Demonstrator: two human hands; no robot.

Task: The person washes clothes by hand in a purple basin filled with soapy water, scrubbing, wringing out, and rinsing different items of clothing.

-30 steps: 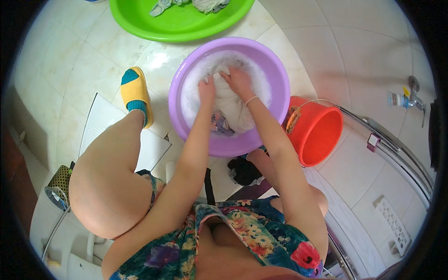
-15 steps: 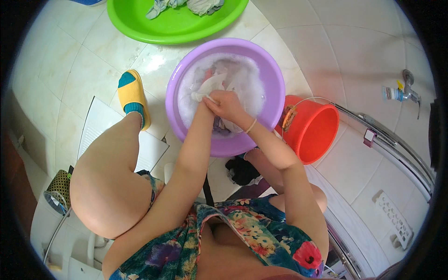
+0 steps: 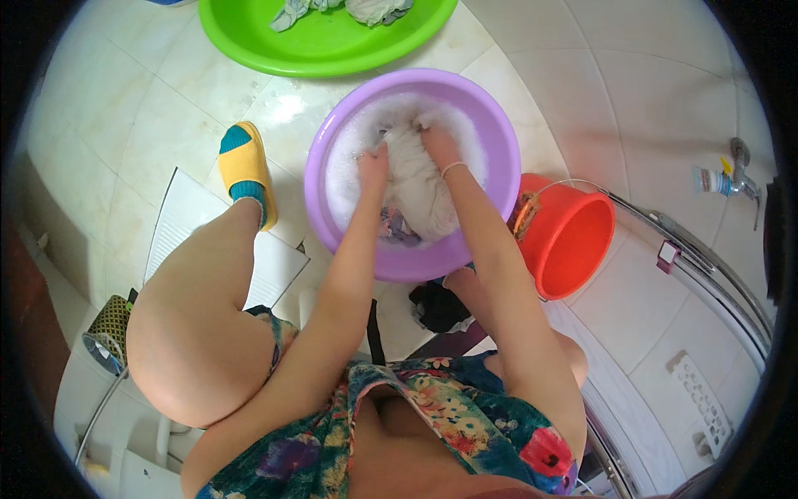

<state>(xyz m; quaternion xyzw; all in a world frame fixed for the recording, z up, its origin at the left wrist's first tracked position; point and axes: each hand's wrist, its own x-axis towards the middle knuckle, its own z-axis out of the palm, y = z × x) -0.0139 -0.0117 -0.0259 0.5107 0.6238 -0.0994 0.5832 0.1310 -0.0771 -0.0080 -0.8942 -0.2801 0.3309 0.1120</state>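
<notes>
A white wet cloth [image 3: 413, 183] lies spread in the soapy water of a purple basin [image 3: 510, 158]. My left hand [image 3: 374, 166] is closed on the cloth's left edge, thumb up. Farther right, my right hand [image 3: 440, 146] grips its upper right part, with the fingertips partly hidden by suds. A light band circles my right wrist. Near the basin's front wall, a purplish patterned cloth [image 3: 399, 226] shows beside the white one. White foam [image 3: 345, 187] surrounds the cloths and hides the basin's bottom.
Beyond the basin stands a green tub [image 3: 332, 62] holding wet light clothes [image 3: 378, 10]. A red bucket [image 3: 573, 241] leans at the right, below a wall tap [image 3: 736, 179]. Dark cloth [image 3: 440, 308] lies near my right leg. My left foot wears a yellow slipper [image 3: 245, 175].
My hands have come apart from a joined grip on bunched white cloth. The right moved away from me and rightward; the cloth now lies spread between them.
</notes>
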